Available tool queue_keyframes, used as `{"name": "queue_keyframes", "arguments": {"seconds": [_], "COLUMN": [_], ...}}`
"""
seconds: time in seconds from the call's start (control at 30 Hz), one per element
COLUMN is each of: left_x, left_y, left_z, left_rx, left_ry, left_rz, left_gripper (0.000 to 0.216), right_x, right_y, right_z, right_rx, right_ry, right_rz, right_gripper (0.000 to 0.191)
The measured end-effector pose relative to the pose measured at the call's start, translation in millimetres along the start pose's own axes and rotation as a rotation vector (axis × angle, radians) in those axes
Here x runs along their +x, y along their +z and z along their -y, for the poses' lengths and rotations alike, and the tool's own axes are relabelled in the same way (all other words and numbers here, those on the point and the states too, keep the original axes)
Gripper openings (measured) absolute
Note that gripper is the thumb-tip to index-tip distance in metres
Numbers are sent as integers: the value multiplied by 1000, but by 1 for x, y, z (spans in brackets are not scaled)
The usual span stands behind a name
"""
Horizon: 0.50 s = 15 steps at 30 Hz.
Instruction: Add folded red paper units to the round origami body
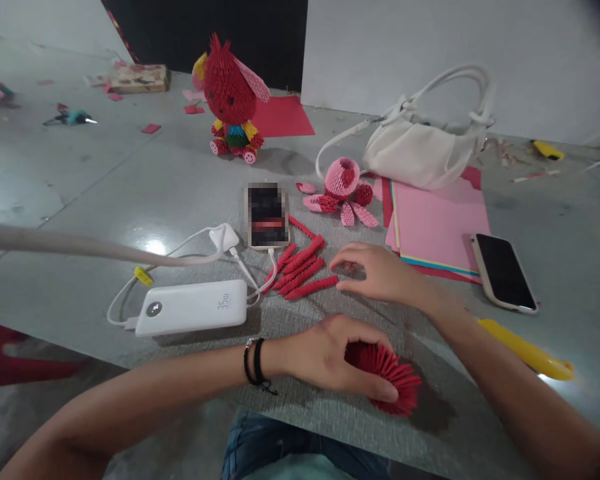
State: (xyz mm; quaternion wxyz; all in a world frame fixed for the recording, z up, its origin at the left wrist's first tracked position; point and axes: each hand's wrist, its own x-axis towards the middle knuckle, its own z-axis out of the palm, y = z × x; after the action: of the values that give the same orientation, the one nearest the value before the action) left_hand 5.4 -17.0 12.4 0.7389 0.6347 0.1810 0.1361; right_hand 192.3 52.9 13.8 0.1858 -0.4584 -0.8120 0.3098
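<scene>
My left hand (330, 353) curls around a round red origami piece (397, 380) made of folded paper modules, holding it on the grey table (130, 193) near the front edge. My right hand (375, 270) reaches out flat, fingers together, its fingertips touching the table beside several red stacked-module rods (303, 267). A phone (267, 215) with a lit screen lies just behind the rods, cabled to a white power bank (193, 307).
A red origami figure (233, 97) stands at the back. A pink origami flower (343, 190), a white handbag (420, 150), pink paper sheets (437, 223), a second phone (504, 270) and a yellow tool (527, 350) lie on the right. Scissors (73, 118) lie far left.
</scene>
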Motion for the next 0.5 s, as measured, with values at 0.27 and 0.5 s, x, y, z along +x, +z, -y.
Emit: {"name": "queue_keyframes", "arguments": {"seconds": [0.27,0.5], "left_x": [3,13], "left_y": [-2,-4], "left_z": [-2,13], "left_rx": [43,-71], "left_ry": [52,99], "left_rz": [-140,-387], "left_gripper": [29,32], "right_x": [-23,-52], "right_y": [1,0], "right_z": [-1,-12], "right_rx": [-15,141], "right_ry": [37,112], "right_rz": [-47,-196], "right_gripper": [9,8]}}
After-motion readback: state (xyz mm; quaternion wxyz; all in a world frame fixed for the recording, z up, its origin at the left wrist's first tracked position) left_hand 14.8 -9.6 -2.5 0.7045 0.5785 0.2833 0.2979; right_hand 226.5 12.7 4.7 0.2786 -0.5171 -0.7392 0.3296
